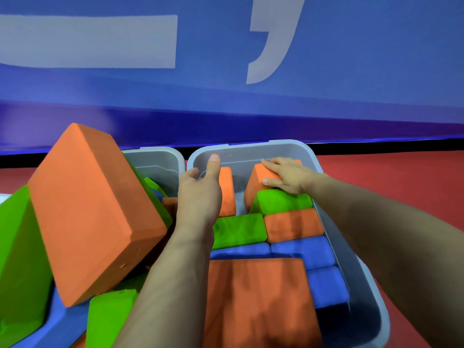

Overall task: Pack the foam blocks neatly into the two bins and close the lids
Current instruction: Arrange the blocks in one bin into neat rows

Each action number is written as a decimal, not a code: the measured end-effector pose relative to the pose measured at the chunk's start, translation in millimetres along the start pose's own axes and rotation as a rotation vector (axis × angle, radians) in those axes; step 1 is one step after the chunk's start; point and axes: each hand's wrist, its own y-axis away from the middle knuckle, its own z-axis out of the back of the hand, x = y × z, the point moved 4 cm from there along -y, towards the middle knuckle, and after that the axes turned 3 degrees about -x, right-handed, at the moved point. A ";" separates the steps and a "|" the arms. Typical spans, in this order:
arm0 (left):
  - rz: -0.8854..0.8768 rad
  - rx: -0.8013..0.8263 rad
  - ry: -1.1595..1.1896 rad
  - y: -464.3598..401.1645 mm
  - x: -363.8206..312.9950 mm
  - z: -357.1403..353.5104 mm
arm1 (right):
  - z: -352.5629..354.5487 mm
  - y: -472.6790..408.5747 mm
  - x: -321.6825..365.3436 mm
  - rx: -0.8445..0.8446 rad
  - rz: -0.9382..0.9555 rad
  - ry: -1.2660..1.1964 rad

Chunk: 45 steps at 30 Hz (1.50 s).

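Two translucent grey bins stand side by side; the right bin (334, 222) holds orange, green and blue foam blocks packed in rows. My right hand (286, 175) lies flat on top of a tilted orange block (256, 182) at the bin's far end, fingers wrapped over its top edge. My left hand (200, 192) reaches into the same bin, fingers apart, resting against an upright orange block (227, 189). A large flat orange block (258, 300) lies across the near end. The left bin (160, 162) is heaped with loose blocks, a big orange one (88, 209) tilted on top.
A blue padded wall (226, 71) with white markings rises just behind the bins. Red floor matting (401, 184) lies to the right. Green blocks (20, 259) pile up at the left edge, spilling over the left bin's rim.
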 end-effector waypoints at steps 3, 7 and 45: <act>0.009 -0.002 0.013 -2.0 5.6 -3.2 | -19.2 -3.1 10.4 -0.024 -0.038 0.041; 0.032 0.004 0.039 -5.9 12.2 -5.8 | -38.8 -1.1 20.5 -0.026 -0.116 -0.001; 0.062 -0.037 0.056 -13.1 0.6 26.1 | -3.7 -3.9 139.7 -0.162 -0.568 -0.528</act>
